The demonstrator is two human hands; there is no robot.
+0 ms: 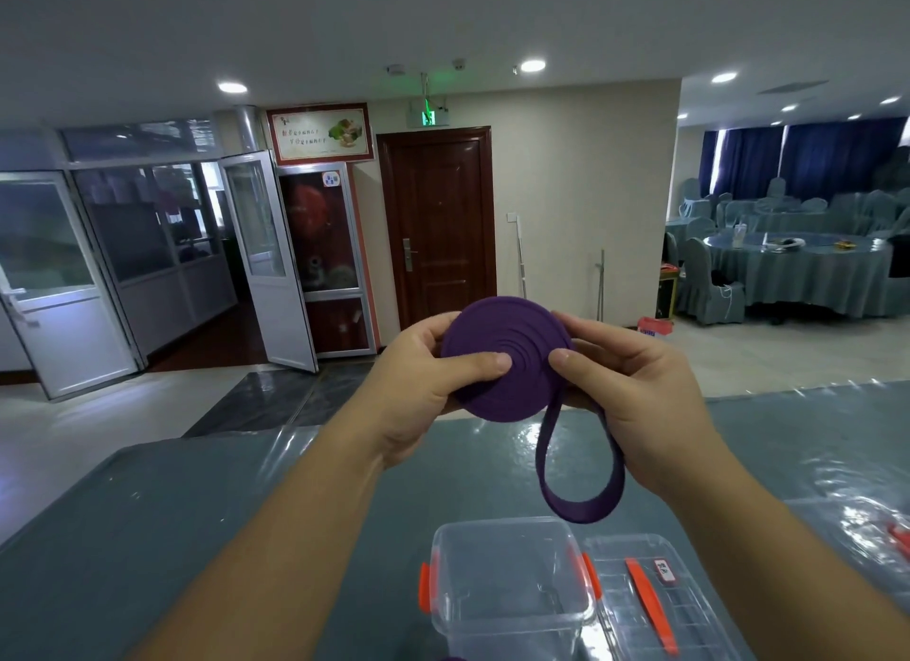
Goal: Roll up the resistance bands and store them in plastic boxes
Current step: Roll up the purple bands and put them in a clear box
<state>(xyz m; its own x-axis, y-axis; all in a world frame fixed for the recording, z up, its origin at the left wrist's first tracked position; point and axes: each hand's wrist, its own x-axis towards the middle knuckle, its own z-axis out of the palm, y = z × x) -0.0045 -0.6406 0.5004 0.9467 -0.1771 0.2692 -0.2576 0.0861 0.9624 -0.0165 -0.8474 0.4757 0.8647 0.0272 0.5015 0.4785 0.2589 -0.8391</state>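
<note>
- The left hand (pixel 418 389) holds a purple resistance band (pixel 507 360) up above the counter (pixel 172 522), its grip closed on the roll: thumb pressed flat on the near face, fingers curled behind.
- The band is wound into a tight flat disc of matte rubber, concentric ridges showing on its face (a loose tail loop hangs from the lower right edge).
- The right hand (pixel 645 394) pinches the disc's right side, thumb on the face, fingers wrapped behind, with the tail passing under its palm.
- Below the loop, a clear plastic box (pixel 507 591) with orange latches stands open on the glossy blue-grey counter.
- Just beside it on the right lies its transparent lid (pixel 655 606), ribbed, with an orange handle.
</note>
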